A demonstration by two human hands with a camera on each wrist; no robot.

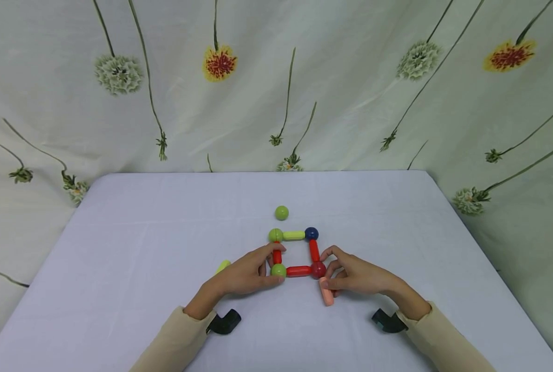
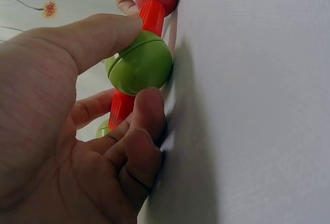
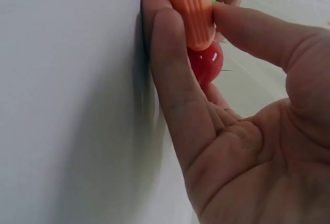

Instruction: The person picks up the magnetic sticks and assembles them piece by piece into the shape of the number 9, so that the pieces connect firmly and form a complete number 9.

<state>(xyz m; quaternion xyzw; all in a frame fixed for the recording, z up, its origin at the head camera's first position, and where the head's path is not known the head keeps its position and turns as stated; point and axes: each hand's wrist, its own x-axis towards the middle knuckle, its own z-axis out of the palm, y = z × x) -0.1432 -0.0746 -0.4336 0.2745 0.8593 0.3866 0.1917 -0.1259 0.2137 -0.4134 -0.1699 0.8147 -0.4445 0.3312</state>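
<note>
Square frame (image 1: 296, 252): four balls joined by short rods, lying flat near the middle of the lavender surface (image 1: 141, 248), between both hands.
Corners: two green balls on the left, a dark blue ball (image 1: 311, 233) far right, a dark red ball (image 1: 318, 269) near right.
Rods: three red, one yellow-green rod (image 1: 294, 235) along the far side.
Left hand (image 1: 246, 274): grip closed, thumb and fingers pinching the near green ball (image 1: 278, 269).
Right hand (image 1: 355, 275): grip closed, fingers curled round the dark red ball, touching a ribbed salmon rod (image 1: 326, 291).
Loose green ball (image 1: 282, 212): just beyond the frame.
Writing: none readable.
</note>
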